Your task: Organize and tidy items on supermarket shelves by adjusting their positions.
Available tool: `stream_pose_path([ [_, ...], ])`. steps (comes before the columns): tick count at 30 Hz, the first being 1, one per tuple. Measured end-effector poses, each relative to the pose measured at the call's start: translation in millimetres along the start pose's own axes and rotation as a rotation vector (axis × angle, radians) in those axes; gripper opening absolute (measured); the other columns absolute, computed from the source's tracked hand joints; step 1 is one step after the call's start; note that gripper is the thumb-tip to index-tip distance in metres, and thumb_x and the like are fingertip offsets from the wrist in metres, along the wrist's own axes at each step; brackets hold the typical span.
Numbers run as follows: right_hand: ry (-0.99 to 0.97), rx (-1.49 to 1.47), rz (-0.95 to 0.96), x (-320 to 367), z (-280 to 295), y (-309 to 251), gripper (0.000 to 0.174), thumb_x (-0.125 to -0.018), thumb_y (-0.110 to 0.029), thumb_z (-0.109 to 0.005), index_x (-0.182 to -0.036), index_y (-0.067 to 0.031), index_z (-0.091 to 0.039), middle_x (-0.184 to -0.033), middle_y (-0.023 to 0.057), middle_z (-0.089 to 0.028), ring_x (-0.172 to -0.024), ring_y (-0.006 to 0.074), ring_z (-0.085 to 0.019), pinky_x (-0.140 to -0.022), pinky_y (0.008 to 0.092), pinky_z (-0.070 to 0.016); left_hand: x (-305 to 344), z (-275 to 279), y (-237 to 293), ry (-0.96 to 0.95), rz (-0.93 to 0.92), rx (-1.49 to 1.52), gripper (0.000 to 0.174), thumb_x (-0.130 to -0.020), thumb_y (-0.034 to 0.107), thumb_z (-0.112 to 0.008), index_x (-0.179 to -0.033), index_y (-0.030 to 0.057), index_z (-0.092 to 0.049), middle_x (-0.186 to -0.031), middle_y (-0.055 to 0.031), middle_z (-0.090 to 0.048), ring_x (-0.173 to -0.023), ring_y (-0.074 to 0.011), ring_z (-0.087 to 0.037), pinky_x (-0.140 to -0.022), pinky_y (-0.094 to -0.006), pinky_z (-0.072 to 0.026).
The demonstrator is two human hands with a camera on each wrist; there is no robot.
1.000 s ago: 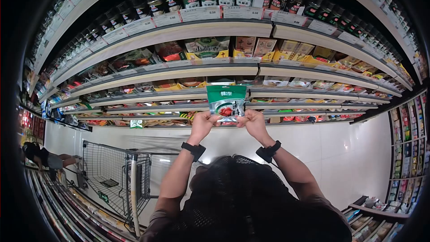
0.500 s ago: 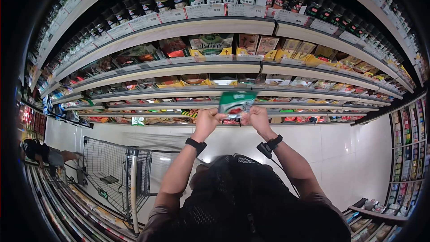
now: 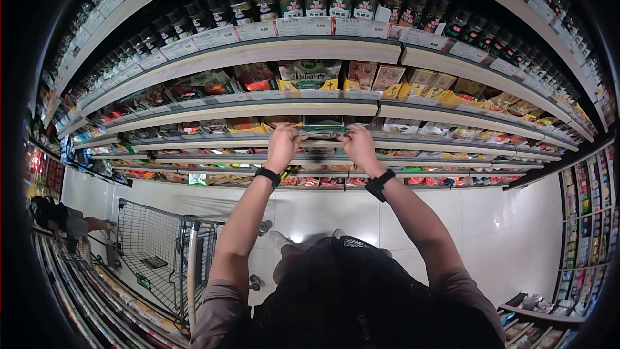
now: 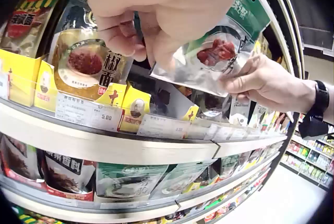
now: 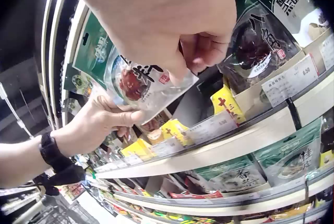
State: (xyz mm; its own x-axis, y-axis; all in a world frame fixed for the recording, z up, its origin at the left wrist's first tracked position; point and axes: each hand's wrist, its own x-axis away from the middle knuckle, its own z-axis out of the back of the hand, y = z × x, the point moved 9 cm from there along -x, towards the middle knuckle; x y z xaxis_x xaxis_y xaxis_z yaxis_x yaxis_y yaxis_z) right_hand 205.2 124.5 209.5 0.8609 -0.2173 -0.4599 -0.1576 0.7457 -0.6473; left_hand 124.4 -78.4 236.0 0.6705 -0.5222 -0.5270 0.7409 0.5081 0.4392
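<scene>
A green and silver seasoning packet [image 4: 216, 51], printed with a red dish and dark characters, is stretched between both hands at a shelf front. My left hand [image 3: 283, 148] pinches one lower corner between thumb and fingers; my right hand [image 3: 360, 148] pinches the other. Seen from the head, the packet lies almost edge-on, a thin strip. The right wrist view shows its front, with the left hand's thumb [image 5: 130, 118] on the silver bottom edge. Behind the packet is a dark gap in the shelf row, partly hidden by it.
Packets of chili powder [image 4: 86, 59] and star anise [image 5: 255, 44] flank the gap. Price tags [image 4: 81, 109] line the shelf edge [image 4: 120, 145]. Spice jars [image 3: 314, 1] stand on a higher shelf. A shopping cart [image 3: 192, 265] is at the left, with another person [image 3: 64, 220] beyond it.
Both hands have carried the packet forward to the shelf. It has tipped from facing the head camera to nearly edge-on. Both hands still grip its corners.
</scene>
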Motion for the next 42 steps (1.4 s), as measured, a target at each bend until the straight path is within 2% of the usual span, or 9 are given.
stream_pose_path([
  [6, 0.104, 0.058, -0.085, -28, -4, 18, 0.025, -0.070, 0.000, -0.062, -0.093, -0.0031, -0.073, -0.077, 0.0240, -0.066, -0.075, 0.0443, -0.065, -0.072, 0.0511, -0.0535, -14, -53, -51, -0.063, 0.382, 0.359, 0.019, -0.090, 0.013, -0.072, -0.079, -0.0020, -0.072, -0.067, -0.0139, -0.070, -0.062, -0.0280, -0.071, -0.058, -0.0395, -0.0559],
  [16, -0.292, 0.386, -0.193, -38, -52, 56, 0.024, -0.084, -0.022, -0.065, -0.081, -0.0005, -0.076, -0.080, 0.0264, -0.069, -0.081, 0.0430, -0.069, -0.082, 0.0493, -0.0544, -12, -103, -75, -0.463, 0.668, 0.450, 0.025, -0.097, 0.017, -0.063, -0.106, -0.0068, -0.066, -0.064, -0.0117, -0.069, -0.051, -0.0185, -0.068, -0.046, -0.0333, -0.0538],
  [19, -0.269, 0.389, -0.178, -41, -54, 62, 0.025, -0.084, -0.023, -0.065, -0.086, -0.0009, -0.076, -0.085, 0.0262, -0.070, -0.086, 0.0420, -0.069, -0.084, 0.0489, -0.0541, -17, -102, -73, -0.360, 0.579, 0.631, 0.027, -0.097, 0.017, -0.064, -0.111, -0.0068, -0.063, -0.070, -0.0142, -0.069, -0.051, -0.0166, -0.067, -0.044, -0.0326, -0.0522],
  [20, -0.251, 0.398, -0.169, -43, -53, 64, 0.026, -0.084, -0.024, -0.065, -0.087, -0.0011, -0.076, -0.087, 0.0260, -0.071, -0.087, 0.0415, -0.069, -0.085, 0.0487, -0.0540, -17, -100, -76, -0.322, 0.570, 0.619, 0.024, -0.095, 0.015, -0.066, -0.107, -0.0061, -0.066, -0.077, -0.0203, -0.071, -0.057, -0.0269, -0.070, -0.051, -0.0398, -0.0534],
  [24, -0.443, 0.482, -0.220, -41, -63, 77, 0.028, -0.085, -0.022, -0.064, -0.103, -0.0038, -0.074, -0.092, 0.0233, -0.072, -0.091, 0.0398, -0.070, -0.087, 0.0477, -0.0536, -28, -72, -59, -0.041, 0.036, 0.077, 0.027, -0.087, 0.007, -0.073, -0.112, -0.0017, -0.068, -0.095, -0.0261, -0.070, -0.062, -0.0347, -0.069, -0.063, -0.0467, -0.0526],
  [27, -0.390, 0.333, -0.242, -41, -54, 70, 0.030, -0.088, -0.025, -0.064, -0.109, -0.0062, -0.073, -0.089, 0.0218, -0.073, -0.089, 0.0385, -0.070, -0.084, 0.0473, -0.0540, -28, -85, -68, -0.107, 0.103, 0.046, 0.028, -0.088, 0.010, -0.073, -0.113, -0.0006, -0.068, -0.085, -0.0233, -0.071, -0.059, -0.0308, -0.069, -0.058, -0.0452, -0.0529],
  [30, -0.471, 0.172, -0.430, -44, -42, 56, 0.034, -0.090, -0.027, -0.062, -0.113, -0.0034, -0.069, -0.107, 0.0265, -0.069, -0.102, 0.0434, -0.066, -0.090, 0.0498, -0.0523, -20, -96, -85, -0.351, 0.631, 0.434, 0.028, -0.091, 0.015, -0.073, -0.113, -0.0010, -0.067, -0.077, -0.0189, -0.071, -0.053, -0.0273, -0.067, -0.051, -0.0410, -0.0523],
  [37, -0.346, 0.391, -0.205, -45, -52, 77, 0.031, -0.095, -0.028, -0.058, -0.102, -0.0004, -0.071, -0.089, 0.0252, -0.071, -0.084, 0.0414, -0.070, -0.079, 0.0504, -0.0543, -25, -81, -70, -0.477, 0.541, 0.380, 0.022, -0.098, 0.016, -0.063, -0.112, -0.0009, -0.066, -0.070, -0.0139, -0.069, -0.049, -0.0209, -0.066, -0.046, -0.0356, -0.0520],
  [42, -0.516, 0.388, -0.195, -46, -68, 79, 0.029, -0.094, -0.024, -0.058, -0.105, 0.0002, -0.070, -0.098, 0.0270, -0.070, -0.091, 0.0455, -0.067, -0.082, 0.0518, -0.0541, -20, -89, -77, -0.345, 0.489, 0.479, 0.022, -0.100, 0.017, -0.059, -0.113, -0.0005, -0.066, -0.069, -0.0158, -0.068, -0.048, -0.0235, -0.067, -0.047, -0.0378, -0.0533],
])
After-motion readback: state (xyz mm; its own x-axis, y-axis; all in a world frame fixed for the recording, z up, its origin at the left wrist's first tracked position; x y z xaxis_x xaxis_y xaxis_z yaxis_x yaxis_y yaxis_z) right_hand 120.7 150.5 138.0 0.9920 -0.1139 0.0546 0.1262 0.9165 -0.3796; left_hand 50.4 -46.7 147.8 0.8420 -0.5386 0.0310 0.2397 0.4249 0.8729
